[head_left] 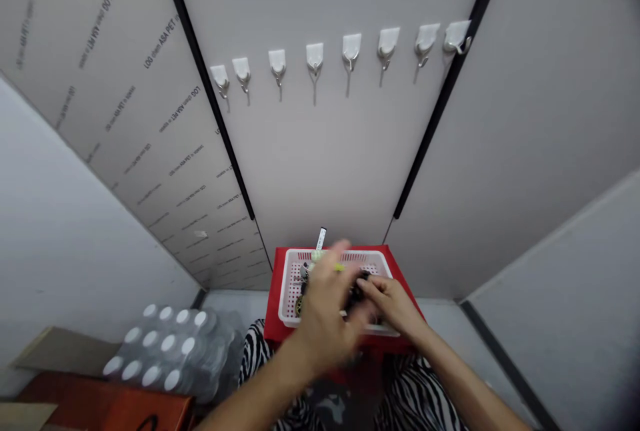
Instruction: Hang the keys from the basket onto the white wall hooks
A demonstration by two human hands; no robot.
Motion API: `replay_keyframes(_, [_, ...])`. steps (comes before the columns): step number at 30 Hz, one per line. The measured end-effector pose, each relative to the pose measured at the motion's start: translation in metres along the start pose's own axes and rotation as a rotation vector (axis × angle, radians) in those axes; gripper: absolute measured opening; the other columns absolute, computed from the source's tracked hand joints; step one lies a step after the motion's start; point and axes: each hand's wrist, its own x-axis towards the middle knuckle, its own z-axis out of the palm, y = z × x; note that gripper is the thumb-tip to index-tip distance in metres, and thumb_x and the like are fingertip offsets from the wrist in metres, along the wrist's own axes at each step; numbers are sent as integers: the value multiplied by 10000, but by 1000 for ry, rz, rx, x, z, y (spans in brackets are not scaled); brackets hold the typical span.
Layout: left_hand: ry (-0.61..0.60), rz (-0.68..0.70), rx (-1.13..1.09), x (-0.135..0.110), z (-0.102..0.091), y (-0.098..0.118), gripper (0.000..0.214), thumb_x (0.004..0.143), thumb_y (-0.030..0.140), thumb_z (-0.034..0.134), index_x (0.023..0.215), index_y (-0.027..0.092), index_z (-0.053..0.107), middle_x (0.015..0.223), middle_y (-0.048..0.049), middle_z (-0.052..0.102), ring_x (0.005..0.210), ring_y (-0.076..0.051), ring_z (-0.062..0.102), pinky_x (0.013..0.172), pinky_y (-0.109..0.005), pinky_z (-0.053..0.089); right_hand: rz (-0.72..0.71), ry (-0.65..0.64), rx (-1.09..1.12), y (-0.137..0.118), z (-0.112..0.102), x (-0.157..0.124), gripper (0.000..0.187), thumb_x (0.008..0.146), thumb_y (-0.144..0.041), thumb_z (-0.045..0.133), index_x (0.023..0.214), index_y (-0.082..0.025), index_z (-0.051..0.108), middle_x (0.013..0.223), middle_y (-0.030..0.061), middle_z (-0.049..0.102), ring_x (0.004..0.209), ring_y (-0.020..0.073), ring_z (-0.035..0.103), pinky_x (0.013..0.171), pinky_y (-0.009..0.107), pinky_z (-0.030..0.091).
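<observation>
While a small black item (355, 294) is apparently pinched over the white perforated basket (285, 288) by the right hand (393, 299), it could be knocked loose by the blurred left hand (324, 298), spread with no grip seen. Little margin is left between basket rim and red counter (273, 306) edges; freer room is found above, before the wall panel (320, 171).

grey walls (320, 158), black strips (447, 88), pale floor (445, 316)
</observation>
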Motion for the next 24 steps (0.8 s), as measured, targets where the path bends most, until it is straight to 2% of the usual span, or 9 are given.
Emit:
replay_keyframes(3, [22,-155,58,17,3,-31,270,667,196,433,934,175,470,1046,-65,416,982,-171,361,840,-340,296,-36,131,-173,-4,-6,4,314,646,-413,382,448,-174,339,400,-54,311,394,67,310,394,192,250])
replay_keyframes(6, [-98,-146,114,21,11,-60,293,624,152,466,916,182,485,1033,-52,425,970,-166,364,839,-328,291,-189,214,-390,-11,-8,11,175,618,-338,445,586,-168,478,587,1,501,583,120,447,544,224,342])
replay_keyframes(9, [-185,-68,166,10,20,-71,310,593,131,496,895,199,493,1026,-45,419,964,-173,360,823,-337,300,-294,126,-597,-12,-7,18,265,565,-250,509,821,-185,522,863,48,539,828,175,437,719,279,321])
replay_keyframes(11, [-203,-24,208,3,23,-71,324,577,116,509,888,202,490,1038,-46,405,977,-183,343,817,-350,300,-270,45,-687,-8,-4,21,304,564,-218,507,866,-193,524,877,55,548,848,186,435,732,296,314])
replay_keyframes(13, [-210,4,247,-1,23,-68,321,569,101,513,874,200,491,1053,-48,394,989,-191,329,813,-359,297,-230,17,-718,-6,-3,22,245,590,-211,477,826,-198,546,813,51,568,808,184,454,706,297,324])
replay_keyframes(15, [-189,20,284,0,21,-63,311,572,95,507,867,194,492,1099,-56,359,1015,-201,305,821,-376,281,-197,21,-659,-6,-3,23,180,624,-221,437,750,-190,561,723,41,576,741,170,475,669,284,338])
replay_keyframes(18, [-152,64,307,6,17,-54,303,594,100,489,881,194,486,1152,-64,318,1050,-209,268,847,-406,230,-127,-15,-400,-17,-7,22,172,647,-253,407,696,-167,547,633,19,562,610,133,485,595,253,358])
replay_keyframes(21, [-196,84,235,12,16,-45,268,610,133,489,867,211,492,1013,-39,467,984,-183,351,870,-409,183,-63,-93,-84,-35,-14,22,177,632,-291,435,685,-148,526,586,-5,536,525,98,463,531,225,360])
replay_keyframes(24, [-200,-5,68,16,16,-39,232,633,178,473,862,209,495,866,-12,544,864,-146,437,867,-375,204,-12,-114,175,-48,-21,20,191,607,-312,479,687,-143,520,561,-22,518,494,77,447,510,215,359])
